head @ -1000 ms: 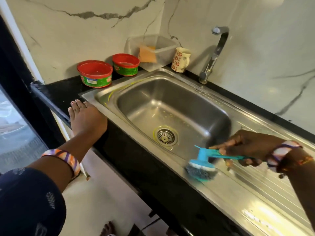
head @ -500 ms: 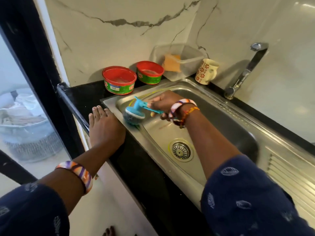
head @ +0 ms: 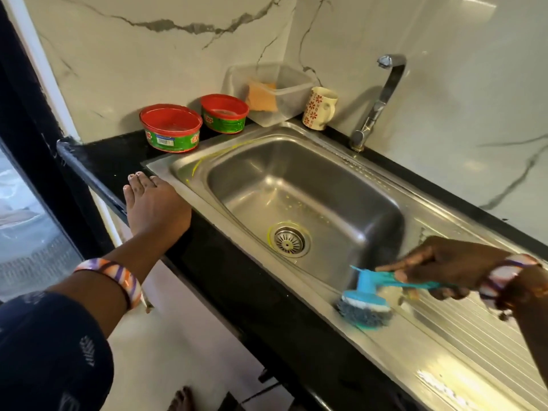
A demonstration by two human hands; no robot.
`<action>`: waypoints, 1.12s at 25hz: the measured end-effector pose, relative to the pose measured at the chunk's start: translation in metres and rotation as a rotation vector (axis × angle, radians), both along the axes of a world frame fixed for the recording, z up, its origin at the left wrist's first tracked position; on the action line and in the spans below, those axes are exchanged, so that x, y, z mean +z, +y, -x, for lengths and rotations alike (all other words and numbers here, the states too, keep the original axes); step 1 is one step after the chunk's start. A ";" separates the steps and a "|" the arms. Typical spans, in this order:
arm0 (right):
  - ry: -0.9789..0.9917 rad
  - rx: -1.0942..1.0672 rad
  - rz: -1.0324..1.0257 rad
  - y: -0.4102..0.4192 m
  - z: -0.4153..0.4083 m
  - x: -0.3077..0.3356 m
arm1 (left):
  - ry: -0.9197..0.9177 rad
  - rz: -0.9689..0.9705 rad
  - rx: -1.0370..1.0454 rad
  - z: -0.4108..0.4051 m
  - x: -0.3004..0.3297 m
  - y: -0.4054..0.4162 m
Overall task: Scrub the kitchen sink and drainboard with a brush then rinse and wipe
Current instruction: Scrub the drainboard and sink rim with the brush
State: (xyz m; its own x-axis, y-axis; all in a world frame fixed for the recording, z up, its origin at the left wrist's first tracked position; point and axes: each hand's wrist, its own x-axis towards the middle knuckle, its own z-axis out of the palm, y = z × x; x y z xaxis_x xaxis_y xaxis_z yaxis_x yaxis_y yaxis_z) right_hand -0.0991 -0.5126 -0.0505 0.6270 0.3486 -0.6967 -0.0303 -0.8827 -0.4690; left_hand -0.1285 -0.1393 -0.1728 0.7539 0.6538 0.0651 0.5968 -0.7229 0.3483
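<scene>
1. Illumination: moderate, warm indoor light; daylight also enters through the window point(head: 26, 221) at left.
2. Glare: bright patch on the drainboard point(head: 439, 381), lower right; soft sheen on the marble wall point(head: 444, 84).
3. Shadows: the sink point(head: 296, 188) basin's right wall is dark; the tap point(head: 382, 96) casts a faint shadow.
4. Blur: motion smear on the right hand point(head: 444, 268) and brush point(head: 367, 304).
5. Distortion: wide-angle bending at frame edges.

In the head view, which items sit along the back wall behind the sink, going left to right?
Larger red tub → smaller red tub → clear plastic container with an orange sponge inside → floral mug → tap.
</scene>
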 end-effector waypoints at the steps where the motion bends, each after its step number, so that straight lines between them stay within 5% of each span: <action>1: -0.072 0.030 -0.035 0.016 0.000 -0.001 | 0.001 -0.002 -0.001 0.000 0.000 0.000; 4: -0.342 0.112 -0.189 0.093 -0.018 -0.014 | -0.006 -0.011 -0.005 -0.001 -0.001 0.001; 11: -0.393 0.098 -0.355 0.264 -0.075 -0.025 | -0.006 -0.038 -0.016 -0.004 -0.003 0.004; 19: -0.415 0.382 -0.215 0.119 0.012 0.001 | -0.035 -0.060 -0.044 0.000 -0.002 0.005; 24: -0.199 0.136 -0.073 0.025 0.068 0.017 | -0.054 -0.041 -0.033 -0.001 -0.003 0.005; 28: -0.440 0.208 -0.170 0.064 0.044 0.001 | -0.064 -0.039 -0.031 -0.003 -0.004 0.005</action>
